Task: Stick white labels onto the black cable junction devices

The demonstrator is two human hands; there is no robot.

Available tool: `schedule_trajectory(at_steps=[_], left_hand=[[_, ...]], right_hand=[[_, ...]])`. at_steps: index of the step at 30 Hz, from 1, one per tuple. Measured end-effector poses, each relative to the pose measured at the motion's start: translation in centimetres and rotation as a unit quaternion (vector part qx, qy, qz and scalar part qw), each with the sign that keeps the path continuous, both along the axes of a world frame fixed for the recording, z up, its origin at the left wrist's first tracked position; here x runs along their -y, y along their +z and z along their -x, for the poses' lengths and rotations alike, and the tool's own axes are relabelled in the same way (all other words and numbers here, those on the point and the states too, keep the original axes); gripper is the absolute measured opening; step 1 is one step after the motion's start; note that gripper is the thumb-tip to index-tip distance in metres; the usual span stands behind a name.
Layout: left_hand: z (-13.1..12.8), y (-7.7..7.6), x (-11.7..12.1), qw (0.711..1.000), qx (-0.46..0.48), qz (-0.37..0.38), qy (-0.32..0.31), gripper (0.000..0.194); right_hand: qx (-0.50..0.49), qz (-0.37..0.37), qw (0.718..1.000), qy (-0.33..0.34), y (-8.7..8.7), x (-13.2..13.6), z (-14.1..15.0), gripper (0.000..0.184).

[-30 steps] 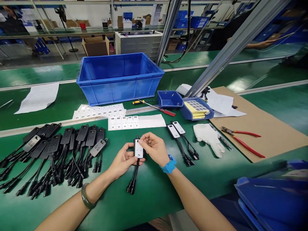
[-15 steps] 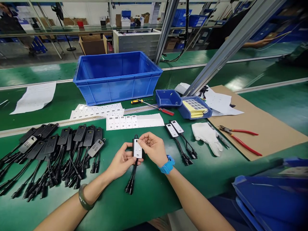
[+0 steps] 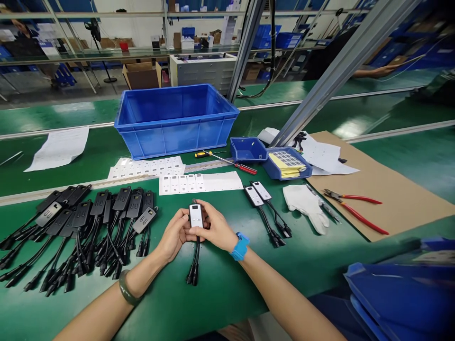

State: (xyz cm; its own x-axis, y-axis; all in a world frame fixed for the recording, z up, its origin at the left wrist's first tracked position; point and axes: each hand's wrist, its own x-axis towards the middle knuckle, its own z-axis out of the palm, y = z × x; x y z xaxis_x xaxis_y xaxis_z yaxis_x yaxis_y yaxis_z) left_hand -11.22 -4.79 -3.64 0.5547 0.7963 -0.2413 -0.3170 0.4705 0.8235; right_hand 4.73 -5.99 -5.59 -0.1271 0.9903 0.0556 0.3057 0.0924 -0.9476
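Both hands hold one black cable module [image 3: 195, 216] with a white label on its face, just above the green mat. My left hand [image 3: 175, 235] grips its left side. My right hand [image 3: 215, 229], with a blue watch at the wrist, wraps its right side, thumb pressed near the label. The module's two black leads [image 3: 194, 265] hang down onto the mat. A sheet of white labels [image 3: 201, 182] lies just beyond the hands. Two labelled modules [image 3: 259, 193] lie to the right.
A pile of several unlabelled black modules [image 3: 88, 222] lies at left. Behind stand a big blue crate [image 3: 177, 118], more label sheets [image 3: 145, 166], screwdrivers [image 3: 227, 161] and small blue bins [image 3: 272, 158]. At right are a white glove [image 3: 307, 202] and red-handled pliers [image 3: 355, 208] on cardboard.
My right hand has come down from pinching the label's top edge to closing round the module's right side. The module has shifted slightly left and the label now lies flat on it.
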Motion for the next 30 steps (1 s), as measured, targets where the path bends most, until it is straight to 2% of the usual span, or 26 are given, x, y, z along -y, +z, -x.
schedule_trajectory(at_steps=[2, 3, 7, 12, 15, 17, 19, 20, 21, 22, 25, 28, 29, 30], left_hand=[[0.0, 0.0, 0.0, 1.0, -0.001, -0.002, 0.014, 0.023], [-0.1, -0.1, 0.0, 1.0, -0.008, -0.003, 0.021, 0.024], [-0.2, -0.4, 0.2, 0.997, -0.062, -0.034, 0.031, 0.037], [-0.2, -0.8, 0.3, 0.991, -0.103, -0.075, 0.033, 0.043], [-0.5, -0.3, 0.4, 0.995, -0.065, -0.051, 0.056, 0.044], [-0.5, 0.2, 0.6, 0.998, -0.023, -0.038, 0.047, 0.049], [-0.3, 0.8, 0.6, 0.996, -0.041, -0.076, 0.008, 0.053], [-0.1, 1.1, 0.5, 0.988, -0.085, -0.127, -0.011, 0.052], [0.1, 1.3, 0.3, 0.969, -0.149, -0.194, -0.025, 0.048], [0.4, 1.5, -0.1, 0.936, -0.221, -0.27, -0.037, 0.041], [1.2, 1.4, -1.7, 0.785, -0.412, -0.461, -0.046, 0.03], [1.6, 0.8, -3.4, 0.65, -0.543, -0.529, -0.051, 0.04], [1.6, 0.6, -3.7, 0.617, -0.579, -0.531, -0.054, 0.044], [1.6, 0.4, -4.0, 0.588, -0.608, -0.53, -0.057, 0.048]], right_hand=[[0.002, 0.005, 1.0, 0.029, 0.1, 0.1, 0.1, 0.095], [-0.005, 0.007, 0.999, 0.038, 0.1, 0.2, 0.1, 0.093], [-0.029, -0.02, 0.999, 0.028, 0.0, 0.2, 0.2, 0.054], [0.013, -0.057, 0.998, 0.001, 0.1, 0.3, 0.9, 0.048], [0.089, -0.077, 0.993, -0.019, 0.6, 0.6, 1.2, 0.057], [0.163, -0.107, 0.98, -0.027, 1.2, 0.7, 1.0, 0.068], [0.242, -0.129, 0.961, -0.039, 1.8, 0.9, 0.1, 0.069], [0.281, -0.126, 0.95, -0.05, 2.0, 1.0, -0.6, 0.066], [0.321, -0.112, 0.938, -0.066, 2.2, 1.1, -1.4, 0.062], [0.361, -0.091, 0.924, -0.084, 2.2, 1.2, -2.4, 0.059], [0.475, -0.035, 0.871, -0.12, 2.0, 1.4, -5.5, 0.049], [0.564, -0.031, 0.808, -0.167, 1.8, 0.8, -7.7, 0.043], [0.575, -0.036, 0.797, -0.182, 1.9, 0.3, -8.0, 0.043], [0.565, -0.044, 0.802, -0.189, 2.0, -0.4, -8.0, 0.044]])
